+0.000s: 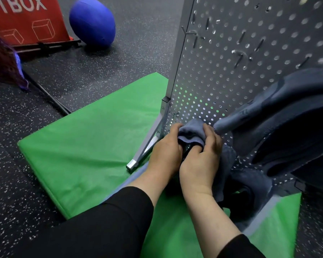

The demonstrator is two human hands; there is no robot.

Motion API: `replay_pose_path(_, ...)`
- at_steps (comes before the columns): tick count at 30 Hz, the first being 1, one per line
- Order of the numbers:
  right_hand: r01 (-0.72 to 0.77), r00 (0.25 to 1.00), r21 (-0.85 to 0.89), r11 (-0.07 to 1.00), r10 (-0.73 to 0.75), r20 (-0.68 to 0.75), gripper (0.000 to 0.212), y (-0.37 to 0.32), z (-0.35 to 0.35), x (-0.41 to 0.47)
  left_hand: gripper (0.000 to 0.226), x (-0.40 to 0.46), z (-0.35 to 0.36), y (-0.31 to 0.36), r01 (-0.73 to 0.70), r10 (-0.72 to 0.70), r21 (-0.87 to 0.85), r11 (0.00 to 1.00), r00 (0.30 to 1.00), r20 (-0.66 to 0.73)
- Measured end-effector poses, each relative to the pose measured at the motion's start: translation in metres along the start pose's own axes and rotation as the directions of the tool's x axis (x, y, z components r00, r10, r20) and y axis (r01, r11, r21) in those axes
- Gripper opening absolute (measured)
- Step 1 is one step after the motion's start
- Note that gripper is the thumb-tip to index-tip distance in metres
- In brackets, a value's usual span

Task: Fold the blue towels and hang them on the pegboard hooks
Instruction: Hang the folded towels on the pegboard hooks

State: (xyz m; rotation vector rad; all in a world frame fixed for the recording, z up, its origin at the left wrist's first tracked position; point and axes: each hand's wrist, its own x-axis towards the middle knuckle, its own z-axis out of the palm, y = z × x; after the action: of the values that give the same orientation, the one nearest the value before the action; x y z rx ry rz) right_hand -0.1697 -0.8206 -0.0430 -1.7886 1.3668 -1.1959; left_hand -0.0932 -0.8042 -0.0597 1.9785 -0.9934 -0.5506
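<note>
A grey pegboard (pixel 231 71) stands upright on a green mat, with metal hooks (pixel 241 54) sticking out of its upper part. Low against the board, my left hand (pixel 166 151) and my right hand (pixel 203 159) both grip a folded blue towel (pixel 193 134), fingers curled round its top fold. The towel's loose end hangs down past my right wrist. A second blue towel (pixel 287 116) hangs folded on the board to the right, close to the camera. Another dark blue towel (pixel 250 187) lies bunched at the board's foot.
The green mat (pixel 86 146) lies on speckled black flooring. The board's grey metal leg (pixel 149 144) angles down onto the mat. A blue ball (pixel 92 22) and a red sign (pixel 26 19) sit at the far left. A person's hair (pixel 2 60) shows at the left edge.
</note>
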Motion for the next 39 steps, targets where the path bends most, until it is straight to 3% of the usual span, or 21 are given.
replay_pose_path(4, -0.013, 0.986, -0.106, 0.994, 0.030, 0.161, 0.071, 0.008, 0.002, 0.005, 0.022, 0.008, 0.000, 0.001, -0.033, 0.033, -0.001, 0.999, 0.999, 0.035)
replay_pose_path(7, 0.080, 0.970, -0.290, 0.954, -0.008, 0.242, 0.073, 0.014, 0.002, 0.003, 0.033, 0.005, -0.001, -0.009, -0.019, 0.028, -0.077, 0.997, 0.992, 0.124)
replay_pose_path(9, 0.091, 0.957, -0.320, 0.943, 0.006, 0.290, 0.077, 0.014, 0.001, 0.002, 0.044, -0.002, -0.004, -0.013, -0.025, 0.041, -0.100, 0.995, 0.985, 0.169)
replay_pose_path(12, 0.139, 0.932, -0.306, 0.942, -0.021, 0.361, 0.079, 0.011, -0.003, -0.002, 0.042, -0.018, -0.012, -0.029, -0.075, 0.074, 0.015, 0.997, 0.996, 0.047)
replay_pose_path(15, 0.378, 0.901, -0.233, 0.896, -0.298, 0.315, 0.067, 0.010, -0.011, -0.019, 0.028, -0.038, -0.034, -0.058, -0.045, 0.060, 0.144, 0.989, 0.993, -0.101)
replay_pose_path(17, 0.536, 0.816, -0.058, 0.842, -0.500, 0.289, 0.051, 0.014, -0.015, -0.033, 0.025, -0.048, -0.050, -0.079, 0.057, -0.035, 0.197, 0.979, 0.993, -0.110)
replay_pose_path(19, 0.556, 0.754, 0.101, 0.825, -0.552, 0.356, 0.038, 0.021, -0.015, -0.048, 0.029, -0.059, -0.064, -0.097, 0.170, -0.156, 0.280, 0.945, 0.985, -0.072)
replay_pose_path(22, 0.443, 0.713, 0.011, 0.896, -0.360, 0.602, 0.040, 0.041, -0.003, -0.068, 0.055, -0.074, -0.074, -0.121, 0.224, -0.279, 0.406, 0.886, 0.957, 0.081)
replay_pose_path(25, 0.441, 0.528, -0.221, 0.870, -0.052, 0.848, 0.061, 0.073, 0.011, -0.080, 0.081, -0.079, -0.070, -0.139, 0.259, -0.397, 0.451, 0.854, 0.885, 0.244)
replay_pose_path(28, 0.524, 0.412, -0.285, 0.803, 0.054, 0.910, 0.074, 0.090, 0.010, -0.085, 0.079, -0.074, -0.064, -0.150, 0.308, -0.448, 0.409, 0.859, 0.839, 0.309)
replay_pose_path(36, 0.524, 0.418, -0.266, 0.809, 0.027, 0.908, 0.077, 0.096, 0.006, -0.089, 0.064, -0.063, -0.060, -0.145, 0.467, -0.536, 0.265, 0.844, 0.724, 0.434)
replay_pose_path(39, 0.500, 0.432, -0.231, 0.835, -0.009, 0.902, 0.070, 0.097, 0.000, -0.093, 0.065, -0.070, -0.068, -0.148, 0.543, -0.514, 0.098, 0.834, 0.699, 0.497)
